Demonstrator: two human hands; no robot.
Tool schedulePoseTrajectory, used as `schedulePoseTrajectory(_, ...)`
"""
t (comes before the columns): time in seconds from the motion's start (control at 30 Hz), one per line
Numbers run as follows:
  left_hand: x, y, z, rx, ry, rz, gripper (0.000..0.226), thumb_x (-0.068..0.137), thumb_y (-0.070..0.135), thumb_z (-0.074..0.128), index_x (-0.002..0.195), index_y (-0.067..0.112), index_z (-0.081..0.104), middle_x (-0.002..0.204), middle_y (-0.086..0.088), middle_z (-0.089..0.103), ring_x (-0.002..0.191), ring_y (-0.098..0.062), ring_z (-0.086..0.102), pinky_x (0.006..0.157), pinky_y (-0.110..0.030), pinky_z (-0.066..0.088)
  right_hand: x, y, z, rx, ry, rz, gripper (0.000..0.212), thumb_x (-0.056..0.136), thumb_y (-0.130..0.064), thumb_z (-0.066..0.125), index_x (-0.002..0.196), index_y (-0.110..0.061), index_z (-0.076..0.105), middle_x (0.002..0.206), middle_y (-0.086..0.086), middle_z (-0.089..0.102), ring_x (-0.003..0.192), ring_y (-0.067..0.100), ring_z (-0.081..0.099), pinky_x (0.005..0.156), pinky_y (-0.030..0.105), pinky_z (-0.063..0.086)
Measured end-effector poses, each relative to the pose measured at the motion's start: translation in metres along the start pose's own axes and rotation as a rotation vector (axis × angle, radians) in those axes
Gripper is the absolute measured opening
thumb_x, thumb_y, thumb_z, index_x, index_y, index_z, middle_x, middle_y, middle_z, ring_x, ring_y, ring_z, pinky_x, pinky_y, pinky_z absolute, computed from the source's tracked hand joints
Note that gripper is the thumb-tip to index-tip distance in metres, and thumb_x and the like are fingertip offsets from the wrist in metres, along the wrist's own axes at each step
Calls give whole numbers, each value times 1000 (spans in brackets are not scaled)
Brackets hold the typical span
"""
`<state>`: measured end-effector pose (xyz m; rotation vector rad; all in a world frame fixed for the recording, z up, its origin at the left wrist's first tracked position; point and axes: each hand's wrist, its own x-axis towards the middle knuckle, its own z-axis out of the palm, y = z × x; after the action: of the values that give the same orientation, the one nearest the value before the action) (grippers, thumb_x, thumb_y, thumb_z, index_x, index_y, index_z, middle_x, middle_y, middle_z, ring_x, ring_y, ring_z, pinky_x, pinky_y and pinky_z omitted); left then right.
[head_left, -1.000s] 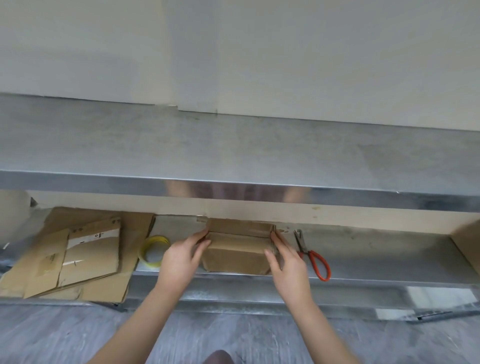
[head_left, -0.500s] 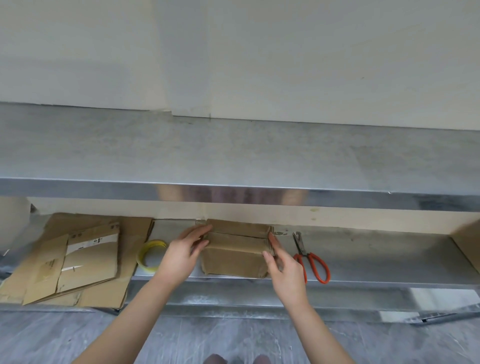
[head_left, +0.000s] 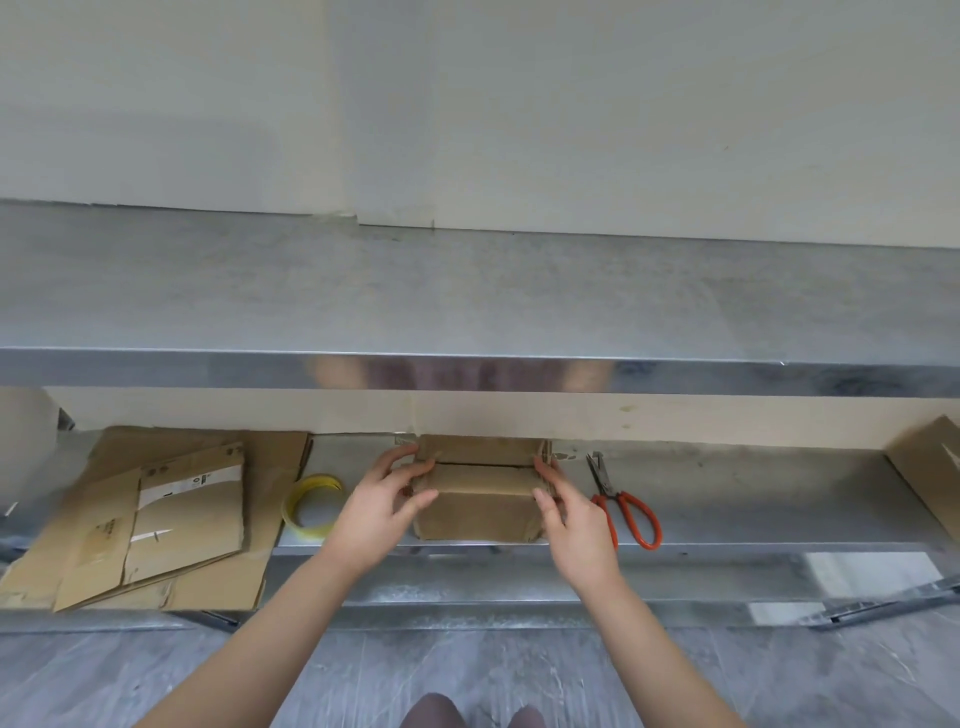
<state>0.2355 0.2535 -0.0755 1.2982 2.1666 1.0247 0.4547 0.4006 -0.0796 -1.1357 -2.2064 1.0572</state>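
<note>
A small cardboard box (head_left: 480, 501) is seen standing on the lower shelf (head_left: 753, 499) of a metal rack, near the front edge and about midway along it. Its top flaps are folded shut, and a seam runs across the top from side to side. The box is clasped at its left end by the left hand (head_left: 382, 506): the fingers are curled over the upper left corner and the thumb is laid against the front face. The right hand (head_left: 574, 517) is pressed flat against the right end, its fingers held close together and nearly straight, with the thumb set at the front right corner. Both forearms are stretched forward from the bottom of the view, bare to the elbow. A roll of yellow tape (head_left: 311, 501) is laid flat just beside the left hand, and a pair of scissors (head_left: 623, 506) with orange handles is laid just beside the right hand, blades pointing to the back. Further left, a pile of flattened cardboard (head_left: 171, 519) is spread over the shelf's end; a white label (head_left: 189, 480) is stuck on the top sheet, but its print is too small to be read. Another piece of cardboard (head_left: 930, 467) is leaned at the far right. Above, the upper shelf (head_left: 467, 291) is seen against a pale wall (head_left: 467, 104).
</note>
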Motion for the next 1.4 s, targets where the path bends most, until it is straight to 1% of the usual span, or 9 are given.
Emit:
schedulePoseTrajectory(0.17,17,22,-17,-169,-132,-103,49,84,42,70,125,37,43,130,18,35,77,-8,66,75,-24,56,16,-12,-7,59,-107,78,42,98,-34,53,140,-28,46,143,1,46,130,18,46,101,21,33)
schedulePoseTrajectory(0.23,19,21,-20,-181,-296,-124,71,79,48,73,136,43,31,137,21,31,98,-13,64,85,-20,50,20,-19,-7,-21,-113,92,50,97,-37,55,145,-31,42,159,3,21,143,24,30,110,26,28)
schedulePoseTrajectory(0.33,13,13,-15,-9,-419,-57,95,69,58,77,145,41,23,147,13,30,136,-13,30,110,-30,30,12,-28,-2,-66,57,120,61,93,-39,61,148,-27,37,154,14,25,139,33,33,111,42,36)
schedulePoseTrajectory(0.47,0,14,0,-92,-240,-58,107,59,54,85,146,34,26,140,14,42,131,-8,41,108,-26,34,-21,-33,15,70,247,141,66,88,-33,69,140,-13,35,137,7,35,122,18,43,100,29,39)
schedulePoseTrajectory(0.7,-31,25,27,-167,-15,-78,99,68,47,81,147,36,22,131,10,34,117,3,36,99,-16,31,-53,-46,44,327,-156,83,37,95,-25,60,125,-40,43,133,-14,51,124,6,51,97,17,43)
schedulePoseTrajectory(0.8,-37,20,23,-188,-93,-21,92,73,40,81,147,40,27,128,14,36,117,6,44,96,-8,38,-48,-38,34,357,-199,5,59,91,-28,67,141,-32,36,139,-21,47,127,-2,48,103,19,42)
schedulePoseTrajectory(1.0,-32,22,24,-155,-9,4,57,85,21,72,128,47,47,118,13,50,96,5,54,88,-23,51,-34,-26,25,129,-151,-30,45,92,-28,66,132,-36,47,131,-25,52,122,3,52,104,35,46)
schedulePoseTrajectory(1.23,-34,20,25,138,-61,128,60,89,41,63,143,38,36,147,8,34,137,-10,30,113,-27,26,-46,-22,18,35,-130,-118,57,92,-36,63,137,-52,31,141,-23,42,129,-12,35,93,0,33)
schedulePoseTrajectory(1.4,-40,21,20,272,-109,171,74,89,53,57,150,44,15,155,11,24,141,-10,22,115,-34,22,-53,-29,7,-127,-123,-186,69,90,-61,50,149,-39,24,156,-15,23,146,2,13,116,23,16)
